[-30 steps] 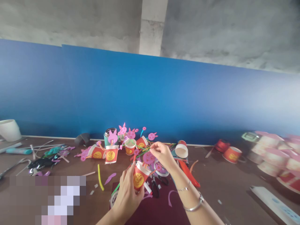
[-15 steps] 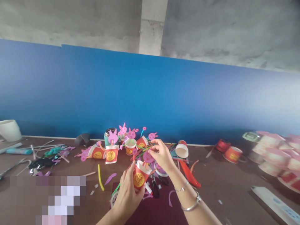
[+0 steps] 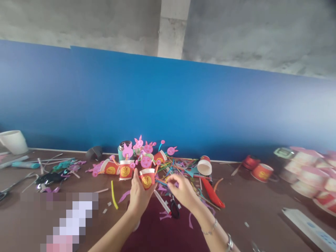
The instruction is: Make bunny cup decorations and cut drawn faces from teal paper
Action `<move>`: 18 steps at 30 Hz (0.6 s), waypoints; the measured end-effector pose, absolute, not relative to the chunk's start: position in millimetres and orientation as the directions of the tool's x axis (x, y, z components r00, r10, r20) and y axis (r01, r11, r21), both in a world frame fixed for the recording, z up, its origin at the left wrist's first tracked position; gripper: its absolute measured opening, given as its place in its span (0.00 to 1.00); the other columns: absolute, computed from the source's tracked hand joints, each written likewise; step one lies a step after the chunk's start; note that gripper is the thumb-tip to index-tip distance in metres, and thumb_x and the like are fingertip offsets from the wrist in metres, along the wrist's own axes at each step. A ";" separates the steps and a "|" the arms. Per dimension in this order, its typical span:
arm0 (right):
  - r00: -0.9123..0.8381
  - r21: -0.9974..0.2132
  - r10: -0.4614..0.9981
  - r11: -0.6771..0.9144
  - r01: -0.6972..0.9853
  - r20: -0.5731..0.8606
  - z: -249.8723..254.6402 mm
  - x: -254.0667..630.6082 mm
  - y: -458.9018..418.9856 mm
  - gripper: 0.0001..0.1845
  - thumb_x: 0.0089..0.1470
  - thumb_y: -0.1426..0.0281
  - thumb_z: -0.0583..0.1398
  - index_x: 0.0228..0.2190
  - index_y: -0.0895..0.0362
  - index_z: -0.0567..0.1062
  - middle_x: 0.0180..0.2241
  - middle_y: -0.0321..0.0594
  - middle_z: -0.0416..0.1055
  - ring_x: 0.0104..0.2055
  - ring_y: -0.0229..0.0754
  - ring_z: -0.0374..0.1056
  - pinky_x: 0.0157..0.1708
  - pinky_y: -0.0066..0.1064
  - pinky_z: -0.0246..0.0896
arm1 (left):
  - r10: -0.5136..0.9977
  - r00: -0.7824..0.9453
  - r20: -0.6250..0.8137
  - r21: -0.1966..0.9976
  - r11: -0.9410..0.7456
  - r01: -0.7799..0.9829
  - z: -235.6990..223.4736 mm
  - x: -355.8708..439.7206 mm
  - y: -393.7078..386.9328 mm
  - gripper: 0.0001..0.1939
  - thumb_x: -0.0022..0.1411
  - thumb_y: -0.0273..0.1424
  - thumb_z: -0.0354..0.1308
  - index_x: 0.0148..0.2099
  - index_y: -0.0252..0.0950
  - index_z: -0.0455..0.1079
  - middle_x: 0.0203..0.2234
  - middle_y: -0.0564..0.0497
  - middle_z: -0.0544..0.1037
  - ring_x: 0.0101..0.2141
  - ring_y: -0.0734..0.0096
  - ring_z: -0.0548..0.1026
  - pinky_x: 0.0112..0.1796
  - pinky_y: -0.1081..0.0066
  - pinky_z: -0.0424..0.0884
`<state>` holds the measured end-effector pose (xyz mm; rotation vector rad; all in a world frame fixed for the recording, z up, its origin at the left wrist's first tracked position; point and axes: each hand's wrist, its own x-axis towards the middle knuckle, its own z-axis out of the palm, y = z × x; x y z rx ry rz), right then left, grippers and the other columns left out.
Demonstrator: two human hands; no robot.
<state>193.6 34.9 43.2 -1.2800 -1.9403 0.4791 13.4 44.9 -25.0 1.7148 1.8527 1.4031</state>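
My left hand [image 3: 141, 197] is wrapped round a red paper cup [image 3: 147, 179] with a yellow print and a white rim. A pink cut-out animal face [image 3: 146, 161] stands up from the cup, with pink-tipped strips at its sides. To the right, my right hand [image 3: 182, 190] is apart from the cup, thumb and fingers curled in a pinch over a heap of coloured strips [image 3: 175, 164]. Whatever its fingertips hold, if anything, cannot be made out. Black-handled scissors [image 3: 175, 209] and a white marker [image 3: 162, 202] lie below the hands on a dark red mat [image 3: 165, 234].
Several similar cups with pink faces, such as one upright cup [image 3: 126, 170], stand behind my left hand. A tipped cup [image 3: 204, 166] and a red pointed piece [image 3: 213, 194] lie right of the heap. Stacked cups [image 3: 306, 175] and a white power strip [image 3: 309, 227] are far right.
My left hand has carried the cup forward and left, turning it more upright, beside the other cups. My right hand has drawn away from the pink face and down toward the strips.
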 end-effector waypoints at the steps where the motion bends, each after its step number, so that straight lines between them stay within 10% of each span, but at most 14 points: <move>1: -0.271 -0.637 0.905 0.423 0.644 0.327 39.5 192.3 29.2 0.09 0.47 0.77 0.56 0.27 0.56 0.76 0.28 0.39 0.76 0.33 0.41 0.72 0.36 0.29 0.63 | 0.882 -0.267 0.388 0.746 -0.131 0.653 -23.7 14.0 46.0 0.50 0.53 0.44 0.59 0.66 0.22 0.38 0.59 0.24 0.57 0.60 0.44 0.57 0.53 0.52 0.62; 11: -0.410 -0.468 0.899 0.433 0.771 0.157 10.0 187.3 6.9 0.12 0.43 0.80 0.59 0.28 0.55 0.78 0.32 0.42 0.74 0.39 0.45 0.69 0.42 0.32 0.58 | 0.905 -0.138 0.403 0.405 -0.041 0.913 -6.9 -6.0 30.4 0.35 0.66 0.42 0.42 0.66 0.23 0.40 0.32 0.40 0.80 0.36 0.53 0.77 0.42 0.56 0.65; 18: -0.341 -0.370 0.929 0.370 0.852 0.145 0.7 195.4 8.9 0.13 0.43 0.80 0.58 0.31 0.55 0.76 0.38 0.43 0.69 0.45 0.48 0.64 0.46 0.36 0.57 | 0.678 0.223 0.700 0.235 -0.514 0.825 -1.4 5.1 15.7 0.11 0.63 0.28 0.48 0.46 0.37 0.67 0.32 0.48 0.78 0.33 0.63 0.75 0.38 0.64 0.63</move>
